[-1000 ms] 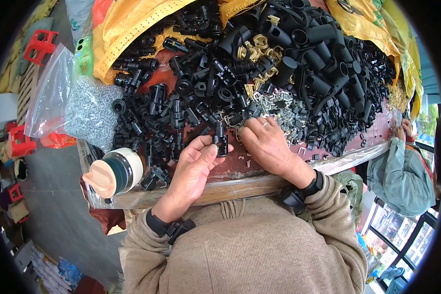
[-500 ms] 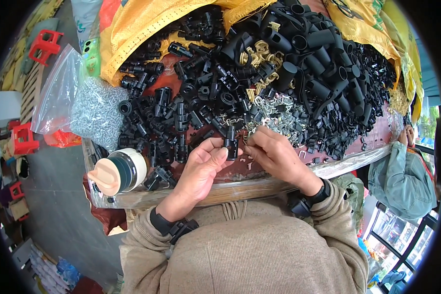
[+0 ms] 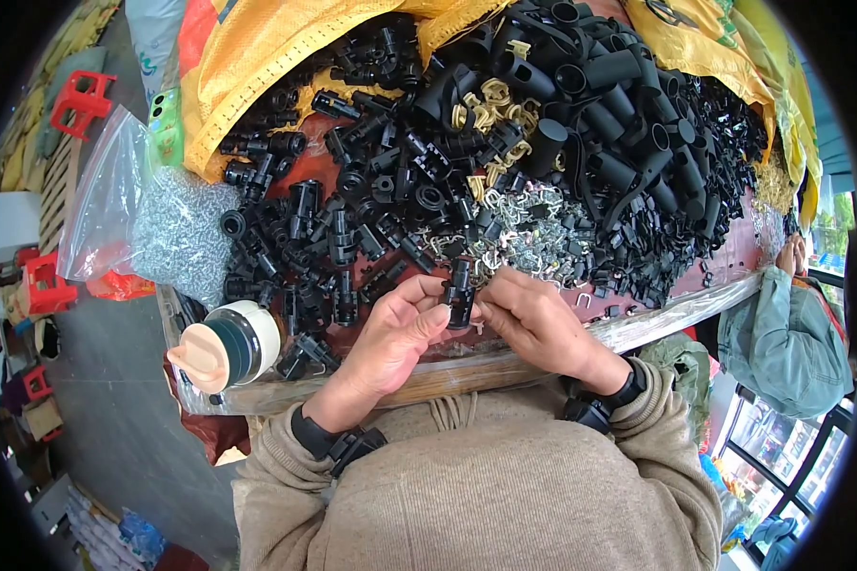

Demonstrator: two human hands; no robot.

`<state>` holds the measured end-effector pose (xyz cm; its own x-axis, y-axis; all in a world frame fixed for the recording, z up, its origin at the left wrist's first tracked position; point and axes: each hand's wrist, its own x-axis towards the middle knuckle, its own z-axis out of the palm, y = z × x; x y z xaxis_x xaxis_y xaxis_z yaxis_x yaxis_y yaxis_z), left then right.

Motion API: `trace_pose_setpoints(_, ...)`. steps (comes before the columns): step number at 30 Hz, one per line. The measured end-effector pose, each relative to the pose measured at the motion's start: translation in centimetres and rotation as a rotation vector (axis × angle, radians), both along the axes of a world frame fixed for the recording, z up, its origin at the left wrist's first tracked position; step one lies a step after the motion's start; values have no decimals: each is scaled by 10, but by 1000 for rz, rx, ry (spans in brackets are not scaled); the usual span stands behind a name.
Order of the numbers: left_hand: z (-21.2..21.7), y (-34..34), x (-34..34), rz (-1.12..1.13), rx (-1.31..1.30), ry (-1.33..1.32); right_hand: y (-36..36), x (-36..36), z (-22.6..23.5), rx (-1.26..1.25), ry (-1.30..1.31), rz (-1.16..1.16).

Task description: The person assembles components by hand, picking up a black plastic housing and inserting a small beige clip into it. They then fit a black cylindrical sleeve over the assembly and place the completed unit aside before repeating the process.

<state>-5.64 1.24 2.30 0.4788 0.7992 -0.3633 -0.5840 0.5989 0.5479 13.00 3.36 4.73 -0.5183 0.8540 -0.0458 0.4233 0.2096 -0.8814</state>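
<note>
My left hand and right hand pinched one small black plastic fitting between fingers, just above the heap of matte tubular parts on the tabletop.

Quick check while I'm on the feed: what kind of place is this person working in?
Probably a small workshop doing hand assembly of parts. A table is heaped with black plastic fittings and small metal clips, and both hands, left hand and right hand, hold one black fitting.

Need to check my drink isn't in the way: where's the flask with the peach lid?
In the head view the flask lies on its side at the table's near-left edge, left of the left hand, beside the black plastic parts and below the clear bag of small metal pieces.
</note>
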Motion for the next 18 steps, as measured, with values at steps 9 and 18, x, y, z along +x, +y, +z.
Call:
trace_pose_setpoints(9, -5, 1, 0, -72, -67, -169, -7, 3, 1, 147, 85, -54)
trace_pose_setpoints(18, -2, -1, 0, -88, -155, -182, -15, 6, -13, -370, 346, -201)
